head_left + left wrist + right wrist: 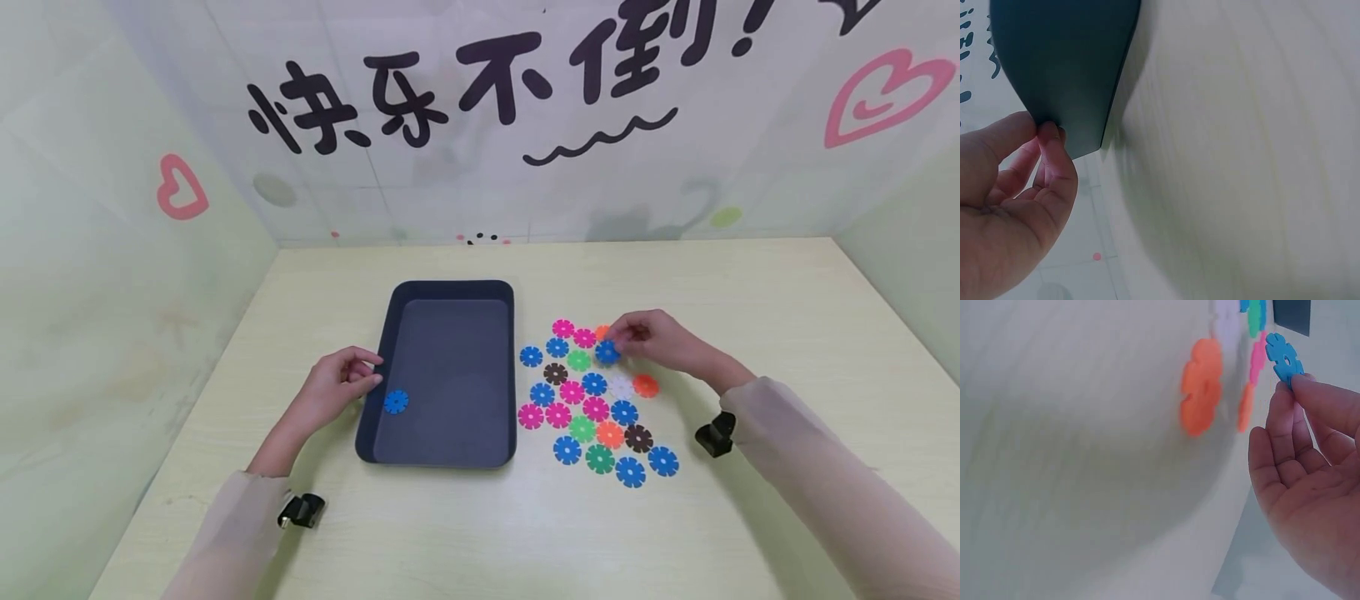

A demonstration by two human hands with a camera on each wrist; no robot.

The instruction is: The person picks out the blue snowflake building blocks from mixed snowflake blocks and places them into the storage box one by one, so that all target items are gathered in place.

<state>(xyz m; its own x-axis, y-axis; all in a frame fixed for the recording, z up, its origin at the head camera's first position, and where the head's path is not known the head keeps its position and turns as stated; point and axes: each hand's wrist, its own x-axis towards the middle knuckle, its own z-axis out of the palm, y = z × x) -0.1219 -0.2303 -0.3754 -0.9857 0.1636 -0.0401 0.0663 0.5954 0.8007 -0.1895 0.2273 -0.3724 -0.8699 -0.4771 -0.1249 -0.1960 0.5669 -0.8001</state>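
My left hand pinches the left rim of a dark grey rectangular tray between thumb and fingers; the left wrist view shows the fingertips at the tray's edge. Inside the tray, near its left wall, lies one blue notched plastic disc. Over the far right of the scattered discs, my right hand pinches another blue notched disc by its edge, holding it raised off the table. Its thumb and index finger meet on the disc, with the other fingers loosely curled.
Several notched discs, pink, blue, green, brown, white and orange, lie flat right of the tray, such as an orange disc and a green disc. The pale wooden table meets printed walls at the back and sides.
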